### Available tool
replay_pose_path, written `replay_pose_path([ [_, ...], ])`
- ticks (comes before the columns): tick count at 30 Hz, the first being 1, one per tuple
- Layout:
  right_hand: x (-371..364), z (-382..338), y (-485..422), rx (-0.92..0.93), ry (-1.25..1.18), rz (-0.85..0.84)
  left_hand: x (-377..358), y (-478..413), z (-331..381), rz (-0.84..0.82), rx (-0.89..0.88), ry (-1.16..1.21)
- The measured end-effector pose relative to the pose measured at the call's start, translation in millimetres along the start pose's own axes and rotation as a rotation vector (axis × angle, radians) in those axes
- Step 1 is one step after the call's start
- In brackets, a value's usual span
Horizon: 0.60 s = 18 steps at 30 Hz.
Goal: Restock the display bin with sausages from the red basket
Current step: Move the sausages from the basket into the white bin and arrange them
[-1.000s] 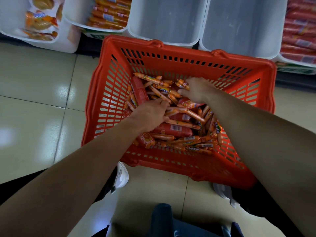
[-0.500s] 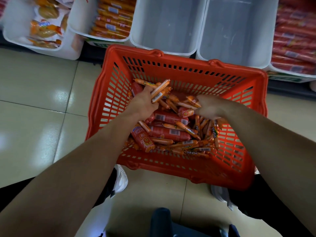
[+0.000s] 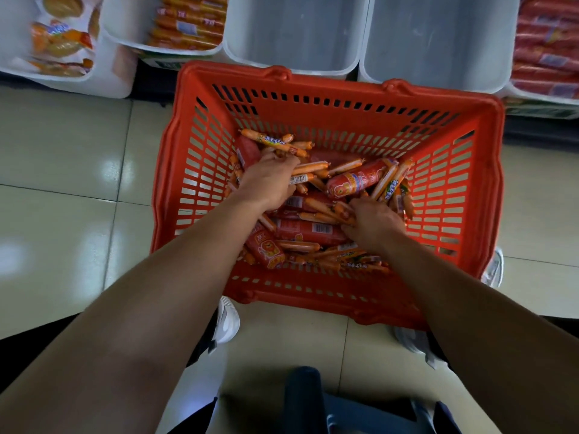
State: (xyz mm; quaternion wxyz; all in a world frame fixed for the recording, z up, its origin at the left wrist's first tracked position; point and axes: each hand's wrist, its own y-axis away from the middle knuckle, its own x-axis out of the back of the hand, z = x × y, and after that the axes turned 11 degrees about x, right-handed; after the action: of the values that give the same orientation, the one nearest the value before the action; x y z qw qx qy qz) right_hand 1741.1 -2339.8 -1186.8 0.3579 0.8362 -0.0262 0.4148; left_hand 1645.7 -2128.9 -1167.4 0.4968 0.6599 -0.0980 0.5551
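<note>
A red basket (image 3: 470, 195) stands on the floor below the shelf, holding a heap of thin orange sausages and thicker red ones (image 3: 354, 183). My left hand (image 3: 269, 183) is down in the heap at the left and grips a bunch of thin orange sausages (image 3: 305, 173) that stick out past its fingers. My right hand (image 3: 372, 223) lies lower and to the right, its fingers curled round several thin sausages (image 3: 329, 214). Two empty white display bins (image 3: 294, 29) (image 3: 438, 36) sit on the shelf just beyond the basket.
A bin of orange sausage packs (image 3: 188, 23) sits at the back left, next to a bin of snack bags (image 3: 59, 42). Red sausages (image 3: 548, 51) fill the far right bin. White shoes (image 3: 227, 321) stand by the basket's near edge on the tiled floor.
My left hand came down from the raised spot at the basket's far left into the heap, still holding thin sausages. My right hand slid nearer to me and closed on sausages.
</note>
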Motion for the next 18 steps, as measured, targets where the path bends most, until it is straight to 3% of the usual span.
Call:
replay_pose_path([
  [6,6.9,6.4,-6.7,0.034,-0.024,-0.093,2.5,-11.2,2.6,-0.028,-0.1,-0.139],
  [11,10.4,8.1,-6.8,0.057,-0.036,-0.207,-2.3,-11.0,5.4,-0.053,-0.108,-0.098],
  [18,17.7,11.2,2.6,0.072,-0.095,-0.24,3.4,-6.3,6.1,-0.1,-0.081,-0.017],
])
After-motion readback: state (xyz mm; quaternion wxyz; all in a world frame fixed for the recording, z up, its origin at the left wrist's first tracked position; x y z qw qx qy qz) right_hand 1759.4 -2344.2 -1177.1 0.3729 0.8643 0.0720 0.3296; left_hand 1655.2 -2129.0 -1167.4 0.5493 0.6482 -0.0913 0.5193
